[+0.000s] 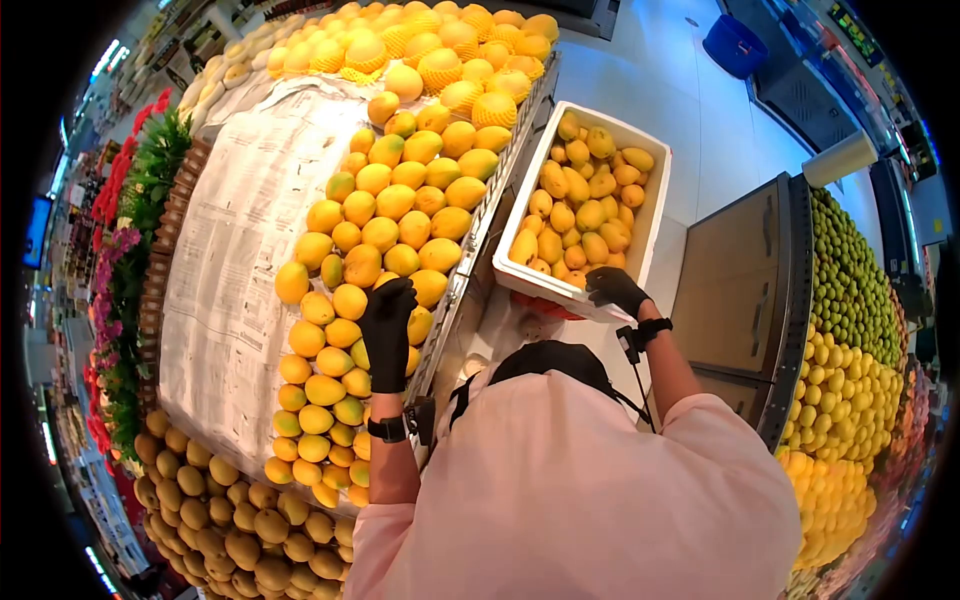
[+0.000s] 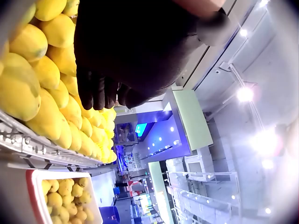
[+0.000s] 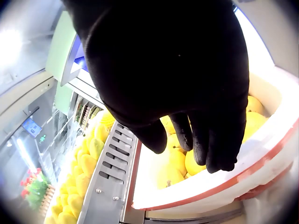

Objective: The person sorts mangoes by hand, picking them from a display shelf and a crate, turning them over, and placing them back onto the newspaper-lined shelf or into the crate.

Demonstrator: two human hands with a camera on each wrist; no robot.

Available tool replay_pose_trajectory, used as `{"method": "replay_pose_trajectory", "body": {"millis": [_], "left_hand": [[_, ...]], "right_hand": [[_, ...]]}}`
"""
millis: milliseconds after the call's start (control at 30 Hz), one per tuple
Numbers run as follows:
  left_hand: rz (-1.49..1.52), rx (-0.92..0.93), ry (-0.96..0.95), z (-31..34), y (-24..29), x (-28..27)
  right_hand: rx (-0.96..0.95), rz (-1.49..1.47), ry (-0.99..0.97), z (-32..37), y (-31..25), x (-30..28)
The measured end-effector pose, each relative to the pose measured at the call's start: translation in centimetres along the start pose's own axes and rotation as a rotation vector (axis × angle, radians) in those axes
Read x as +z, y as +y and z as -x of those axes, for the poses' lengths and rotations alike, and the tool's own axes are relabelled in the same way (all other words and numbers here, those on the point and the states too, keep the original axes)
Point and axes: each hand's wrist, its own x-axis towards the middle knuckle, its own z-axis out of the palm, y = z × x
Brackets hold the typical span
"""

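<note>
Yellow mangoes (image 1: 410, 203) close-packed on display (image 1: 235, 230) at left, metal rail (image 3: 105, 184) likely there to check rolling; more fill white foam box (image 1: 655, 195) at right. My left hand (image 1: 386, 325): curled over mangoes, can't tell if gripping. Right hand (image 1: 618, 290): fingers loose, seemingly empty, over near rim.

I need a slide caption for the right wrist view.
A black-gloved right hand at the edge of a white box of mangoes, beside a fruit stand.
</note>
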Motion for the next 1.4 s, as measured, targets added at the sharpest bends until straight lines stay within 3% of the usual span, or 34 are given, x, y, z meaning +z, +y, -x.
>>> {"method": "replay_pose_trajectory", "body": {"millis": [100,133,267,367,467,567,600,700,733,767,833,900,933,1033,1100,1167,1233,1367,1400], "left_hand": [[-0.027,-0.026,-0.011,-0.1,-0.3,1.6],[-0.053,-0.019,0.005,-0.2,-0.5,2.2],[-0.083,-0.052,-0.007,0.4,-0.1,3.8],[-0.077,-0.088,0.033,1.0,-0.8,4.5],[-0.085,-0.115,0.069,1.9,-1.2,5.3],[-0.069,-0.166,0.080,3.0,-1.6,6.0],[-0.072,-0.186,0.102,3.4,-1.7,6.4],[-0.070,-0.224,0.135,4.4,-3.1,6.7],[-0.063,-0.231,0.150,4.8,-3.5,6.8],[-0.048,-0.247,0.171,5.0,-3.7,7.0],[-0.022,-0.283,0.216,5.7,-3.9,7.2],[-0.037,-0.288,0.249,6.3,-3.7,7.5],[-0.044,-0.288,0.266,6.4,-3.6,7.8],[-0.084,-0.270,0.310,7.2,-2.6,8.5],[-0.079,-0.283,0.345,8.0,-2.8,8.6],[-0.085,-0.317,0.377,9.1,-3.5,8.1],[-0.127,-0.296,0.373,10.3,-4.3,7.5],[-0.115,-0.282,0.432,11.8,-4.5,7.6],[-0.106,-0.283,0.440,11.9,-4.6,7.6]], "right_hand": [[0.148,-0.135,0.090,0.6,1.5,-0.2],[0.466,-0.657,0.158,0.8,1.6,-0.2],[0.343,-0.255,0.109,0.8,5.2,0.0],[0.385,-0.480,0.154,0.6,6.2,0.2],[0.587,-0.963,0.168,-0.2,5.7,-0.2],[0.642,-0.952,0.005,-1.8,4.8,-1.1],[0.485,-0.852,-0.042,-2.2,5.1,-0.9],[0.902,-0.996,-0.107,-6.0,3.0,-1.6],[0.504,-0.580,-0.285,-6.7,5.1,-0.3],[0.121,-0.141,-0.281,-7.5,7.1,0.9],[-0.095,0.488,-0.476,-11.1,3.3,-0.9],[0.019,-0.240,-0.187,-12.2,11.6,6.0],[-0.035,-0.295,-0.131,-13.2,12.6,7.0],[0.431,-0.612,-0.146,-15.6,9.6,7.4],[0.981,-0.926,-0.154,-17.1,4.4,4.6],[0.367,-0.256,-0.340,-17.7,7.9,7.5],[1.007,-1.026,-0.178,-18.3,6.0,7.9],[0.990,-1.024,-0.027,-18.4,2.4,7.1],[1.047,-0.941,-0.068,-18.9,2.6,7.4]]}}
